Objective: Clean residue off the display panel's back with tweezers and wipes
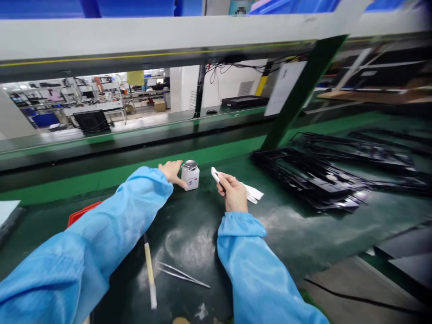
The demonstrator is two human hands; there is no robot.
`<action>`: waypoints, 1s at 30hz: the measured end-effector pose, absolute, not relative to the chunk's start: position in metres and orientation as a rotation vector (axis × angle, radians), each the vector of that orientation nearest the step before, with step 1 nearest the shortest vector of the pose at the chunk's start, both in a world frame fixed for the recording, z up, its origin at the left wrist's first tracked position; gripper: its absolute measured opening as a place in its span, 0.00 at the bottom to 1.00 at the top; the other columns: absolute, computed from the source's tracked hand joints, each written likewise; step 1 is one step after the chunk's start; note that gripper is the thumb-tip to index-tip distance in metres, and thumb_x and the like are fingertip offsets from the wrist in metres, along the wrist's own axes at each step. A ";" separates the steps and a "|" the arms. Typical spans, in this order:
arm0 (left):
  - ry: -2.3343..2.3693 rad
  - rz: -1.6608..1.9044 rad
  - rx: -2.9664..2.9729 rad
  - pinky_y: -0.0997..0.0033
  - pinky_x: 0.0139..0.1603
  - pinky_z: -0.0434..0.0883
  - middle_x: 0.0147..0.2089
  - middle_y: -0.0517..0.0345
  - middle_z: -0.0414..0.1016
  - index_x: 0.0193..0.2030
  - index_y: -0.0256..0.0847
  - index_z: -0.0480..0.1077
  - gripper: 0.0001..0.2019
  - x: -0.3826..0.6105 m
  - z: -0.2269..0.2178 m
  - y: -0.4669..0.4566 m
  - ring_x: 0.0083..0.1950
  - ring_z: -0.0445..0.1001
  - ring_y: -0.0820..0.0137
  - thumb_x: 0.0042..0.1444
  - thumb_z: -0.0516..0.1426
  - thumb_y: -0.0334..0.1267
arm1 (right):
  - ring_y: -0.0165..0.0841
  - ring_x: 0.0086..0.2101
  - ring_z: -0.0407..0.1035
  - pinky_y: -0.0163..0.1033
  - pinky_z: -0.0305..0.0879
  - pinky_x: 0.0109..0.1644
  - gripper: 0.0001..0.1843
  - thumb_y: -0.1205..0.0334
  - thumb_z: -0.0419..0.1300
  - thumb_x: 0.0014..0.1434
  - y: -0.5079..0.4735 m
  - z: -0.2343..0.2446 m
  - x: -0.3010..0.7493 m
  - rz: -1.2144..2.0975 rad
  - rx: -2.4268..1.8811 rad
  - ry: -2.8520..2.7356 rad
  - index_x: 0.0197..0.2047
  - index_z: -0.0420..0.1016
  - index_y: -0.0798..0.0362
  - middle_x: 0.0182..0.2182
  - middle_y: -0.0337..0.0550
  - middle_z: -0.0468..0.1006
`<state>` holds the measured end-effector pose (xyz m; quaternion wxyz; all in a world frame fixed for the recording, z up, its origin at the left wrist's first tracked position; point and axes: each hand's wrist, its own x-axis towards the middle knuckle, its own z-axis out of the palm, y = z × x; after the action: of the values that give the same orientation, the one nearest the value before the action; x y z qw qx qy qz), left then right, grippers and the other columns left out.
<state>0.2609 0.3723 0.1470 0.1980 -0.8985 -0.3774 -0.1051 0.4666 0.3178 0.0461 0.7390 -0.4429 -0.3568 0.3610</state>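
Observation:
A small white pump bottle (191,177) with a metal lid and a printed label stands upright on the dark green work surface. My left hand (173,172) is at its left side, thumb and fingers spread; whether the skin touches the bottle I cannot tell. To the right, my right hand (233,191) is closed on a folded white cloth (254,193), whose ends stick out on both sides of the fingers. Tweezers (184,275) lie on the surface between my forearms. Left of them is a brush-like tool (150,272) with a pale yellow handle, partly under my left sleeve.
Thin black frames (313,177) are piled on the right of the bench. A slanted green post (300,99) rises behind them. A red tray edge (83,213) shows beyond my left sleeve. A white shelf beam (151,38) runs across overhead with blue bins (135,8) on it.

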 end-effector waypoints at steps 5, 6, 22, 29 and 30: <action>-1.231 0.018 -2.623 0.46 0.57 0.64 0.55 0.54 0.73 0.62 0.46 0.60 0.38 0.217 0.230 0.338 0.55 0.72 0.56 0.47 0.64 0.56 | 0.23 0.17 0.56 0.30 0.46 0.17 0.18 0.53 0.70 0.40 0.320 0.039 0.474 0.699 -1.042 -0.768 0.34 0.79 0.55 0.16 0.33 0.67; -1.180 0.069 -2.736 0.50 0.59 0.63 0.57 0.55 0.71 0.66 0.48 0.55 0.37 0.207 0.245 0.324 0.57 0.70 0.59 0.53 0.61 0.55 | 0.24 0.17 0.56 0.31 0.45 0.18 0.17 0.53 0.69 0.40 0.321 0.038 0.476 0.675 -1.052 -0.758 0.32 0.79 0.55 0.17 0.34 0.68; -1.578 -0.150 -2.369 0.49 0.66 0.51 0.60 0.49 0.69 0.63 0.48 0.60 0.26 -0.020 0.206 0.121 0.63 0.63 0.58 0.61 0.52 0.54 | 0.32 0.18 0.55 0.47 0.52 0.25 0.09 0.51 0.67 0.44 0.312 0.051 0.443 0.415 -1.167 -0.801 0.28 0.77 0.47 0.19 0.41 0.67; -1.494 -0.047 -2.628 0.44 0.67 0.48 0.60 0.48 0.68 0.56 0.42 0.67 0.27 0.130 0.198 0.247 0.65 0.57 0.55 0.56 0.58 0.56 | 0.28 0.16 0.57 0.38 0.53 0.19 0.13 0.51 0.66 0.51 0.306 0.039 0.435 0.335 -1.159 -0.707 0.32 0.75 0.52 0.16 0.33 0.65; -1.519 -0.015 -2.622 0.42 0.65 0.51 0.58 0.47 0.69 0.56 0.40 0.66 0.28 0.150 0.191 0.267 0.64 0.59 0.54 0.55 0.59 0.55 | 0.27 0.16 0.58 0.36 0.55 0.20 0.13 0.52 0.65 0.54 0.305 0.035 0.438 0.319 -1.166 -0.689 0.33 0.74 0.54 0.18 0.32 0.66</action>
<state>0.1498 0.2665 0.1908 0.0556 -0.8640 -0.5004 -0.0049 0.4385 0.3045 0.0353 0.7675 -0.5372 -0.3175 0.1470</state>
